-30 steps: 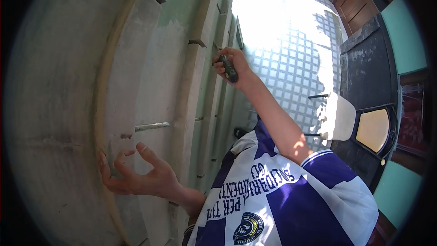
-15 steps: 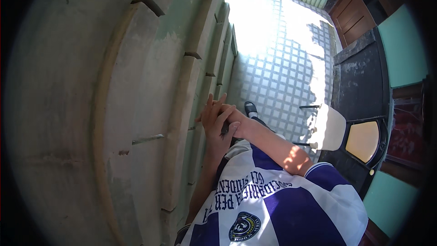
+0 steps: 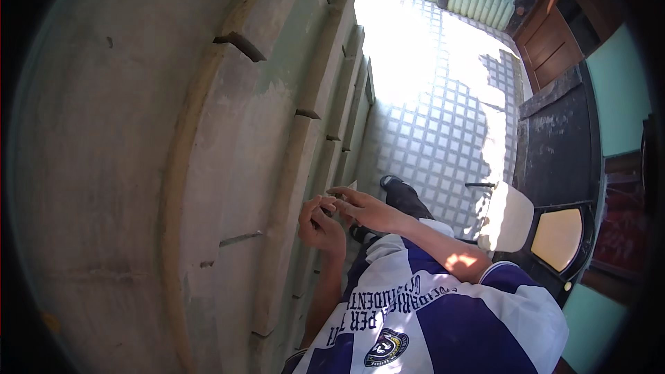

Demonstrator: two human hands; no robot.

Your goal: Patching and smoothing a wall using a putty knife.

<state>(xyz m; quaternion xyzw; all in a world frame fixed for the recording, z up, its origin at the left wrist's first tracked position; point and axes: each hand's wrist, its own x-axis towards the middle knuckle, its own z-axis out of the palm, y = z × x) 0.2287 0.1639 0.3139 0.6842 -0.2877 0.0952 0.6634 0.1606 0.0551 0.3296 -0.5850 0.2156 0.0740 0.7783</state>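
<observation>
My left hand (image 3: 321,227) is raised beside the stepped wooden ledges (image 3: 284,201), its fingers curled inward. My right hand (image 3: 366,211) meets it from the right, fingers bent toward the left fingertips. Between the two sets of fingers there seems to be something small and pale, too hidden to name. A pale pointed bit (image 3: 353,185) shows just beyond the right hand's knuckles; I cannot tell whether it is held.
On my left rises a large panelled wooden piece (image 3: 228,131) with pale, worn surfaces. A chair with a cream seat (image 3: 509,218) and a dark cabinet (image 3: 561,145) stand to the right. Sunlit tiled floor (image 3: 443,111) lies ahead, with a brown door (image 3: 551,41) beyond.
My hands were laid over each other with fingers spread; now they have come apart, lower down, with fingertips meeting. The view has shifted slightly, and both feet now show.
</observation>
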